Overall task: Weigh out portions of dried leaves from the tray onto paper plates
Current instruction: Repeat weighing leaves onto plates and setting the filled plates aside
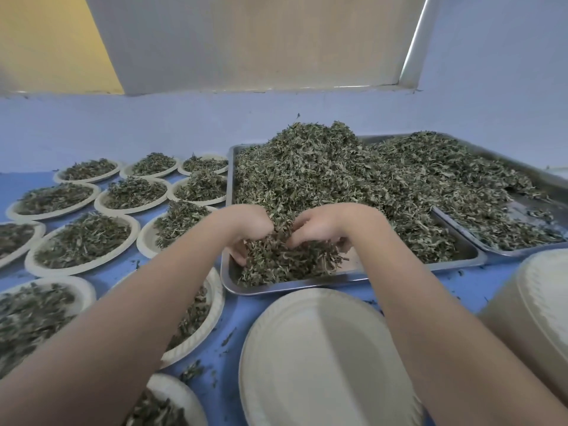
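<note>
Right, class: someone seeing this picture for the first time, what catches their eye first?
Probably the big heap of dried leaves piled in the metal tray at centre, with the left hand and right hand scooping a bunch at its near edge. Next, the filled paper plates on the left, and the empty plate nearest the camera.

A blue bench carries everything here. On its left sit many paper plates heaped with dried leaves. A steel tray of leaves lies in the middle, a second tray just beside it on the right. An empty plate sits nearest, a stack of plates at right. Leaf crumbs dot the blue.
</note>
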Available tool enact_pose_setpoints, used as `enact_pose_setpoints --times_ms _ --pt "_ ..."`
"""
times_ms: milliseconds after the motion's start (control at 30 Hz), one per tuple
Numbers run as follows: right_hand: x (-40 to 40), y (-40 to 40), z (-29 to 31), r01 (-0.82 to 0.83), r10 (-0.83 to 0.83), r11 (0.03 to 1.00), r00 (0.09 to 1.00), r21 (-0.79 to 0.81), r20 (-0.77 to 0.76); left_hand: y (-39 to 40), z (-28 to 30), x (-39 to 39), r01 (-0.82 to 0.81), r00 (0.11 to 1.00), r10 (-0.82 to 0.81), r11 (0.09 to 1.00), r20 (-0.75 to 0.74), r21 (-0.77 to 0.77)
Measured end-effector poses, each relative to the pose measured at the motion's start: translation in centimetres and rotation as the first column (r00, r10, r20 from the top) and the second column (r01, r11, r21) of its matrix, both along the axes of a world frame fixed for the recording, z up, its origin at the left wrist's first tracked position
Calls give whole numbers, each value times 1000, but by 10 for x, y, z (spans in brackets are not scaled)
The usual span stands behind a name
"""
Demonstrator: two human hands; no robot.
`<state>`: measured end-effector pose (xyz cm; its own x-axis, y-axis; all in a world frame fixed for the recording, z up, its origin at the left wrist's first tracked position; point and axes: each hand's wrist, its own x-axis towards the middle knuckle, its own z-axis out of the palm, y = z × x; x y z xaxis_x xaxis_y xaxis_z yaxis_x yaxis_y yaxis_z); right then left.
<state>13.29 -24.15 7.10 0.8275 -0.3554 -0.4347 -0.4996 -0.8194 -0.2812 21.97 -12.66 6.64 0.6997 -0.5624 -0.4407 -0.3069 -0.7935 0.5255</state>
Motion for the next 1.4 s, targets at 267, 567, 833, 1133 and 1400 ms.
enact_pose_setpoints --times_ms 267,567,833,1133,1400 --pt "13 32 -37 -63 51 984 996 169 76 -6 -23 -19 -137 965 154 986 -215 93" --pt "10 27 5 11 -134 938 933 346 334 -1 10 -20 -250 960 182 901 -213 -355" --pt "-43 53 55 31 -147 952 920 305 364 36 58 -76 -103 991 53 891 -124 -441" --pt "-136 101 32 -9 -67 961 962 277 265 88 33 -166 62 998 -52 960 45 -271" --pt "-175 96 33 -27 39 998 975 -58 220 118 24 -176 64 980 2 942 198 -329"
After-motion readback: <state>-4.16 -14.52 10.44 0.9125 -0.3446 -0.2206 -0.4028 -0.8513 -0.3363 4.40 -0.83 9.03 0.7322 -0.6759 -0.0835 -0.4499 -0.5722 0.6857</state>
